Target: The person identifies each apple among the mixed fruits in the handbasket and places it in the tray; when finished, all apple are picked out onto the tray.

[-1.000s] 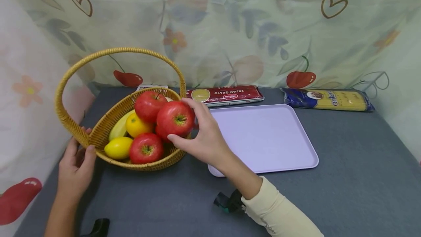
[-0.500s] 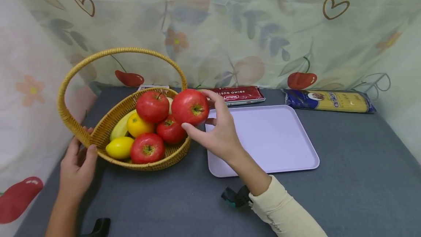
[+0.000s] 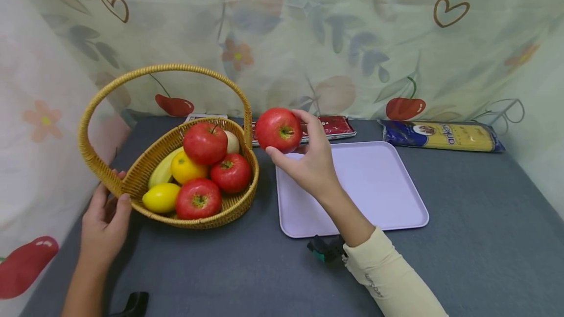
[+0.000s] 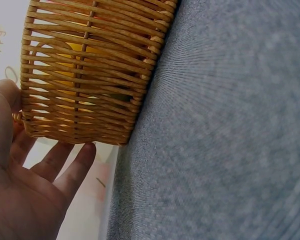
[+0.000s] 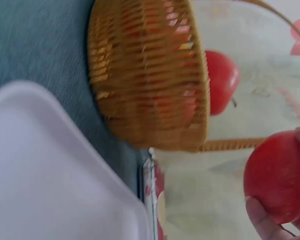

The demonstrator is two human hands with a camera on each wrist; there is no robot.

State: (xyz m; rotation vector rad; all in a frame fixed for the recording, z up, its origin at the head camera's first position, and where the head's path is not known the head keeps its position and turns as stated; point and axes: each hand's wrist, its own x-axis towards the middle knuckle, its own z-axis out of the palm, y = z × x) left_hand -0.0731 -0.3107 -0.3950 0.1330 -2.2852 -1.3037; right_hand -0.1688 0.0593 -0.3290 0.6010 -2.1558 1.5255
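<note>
In the head view my right hand (image 3: 316, 163) holds a red apple (image 3: 276, 129) between thumb and fingers, raised above the upper left corner of a lilac tray (image 3: 374, 185). The right wrist view also shows this apple (image 5: 277, 177), partly cut off by the frame. My left hand (image 3: 103, 226) is at the left end of a wicker basket (image 3: 229, 213), thumb in front and fingers behind its rim. Inside the basket are several fruits: red apples (image 3: 199, 198), an orange (image 3: 188, 168), a lemon (image 3: 160, 197) and a banana (image 3: 161, 170). A pale round item (image 3: 232, 142) is partly hidden.
Behind the tray lies a red packet (image 3: 337, 127), partly covered by my right hand. A blue and yellow pasta packet (image 3: 442, 135) is at the back right. The basket's tall handle (image 3: 176, 67) arches over the fruit. A patterned cloth (image 3: 291, 38) hangs behind the table.
My right hand has lifted the apple out from over the basket and carried it right, towards the tray. A lower apple and the pale item are now uncovered. My left hand stays at the basket.
</note>
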